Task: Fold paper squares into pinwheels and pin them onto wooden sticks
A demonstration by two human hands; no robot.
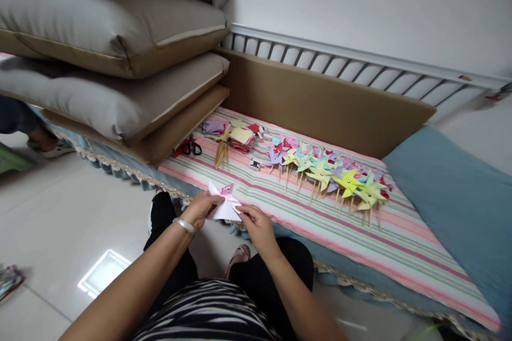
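Above my lap, a white and pink piece of paper (226, 210) with cut, partly folded flaps is held between my two hands. My left hand (203, 208), with a silver bangle at the wrist, pinches its left side, the thumb lying on top. On the right edge, my right hand (256, 221) grips a corner between thumb and fingers. Beyond them on the striped cloth (256, 200) lie scissors (192, 146), a bundle of thin wooden sticks (221, 154) and stacks of coloured paper (241, 138). Finished paper pinwheels (320, 168) on sticks lie in a row to the right.
Large grey-brown cushions (108, 26) are stacked at the left. A brown board (320, 101) leans against a railing (360, 64) at the back. Blue fabric (452, 186) covers the right end. Another person's foot (50, 144) shows at far left.
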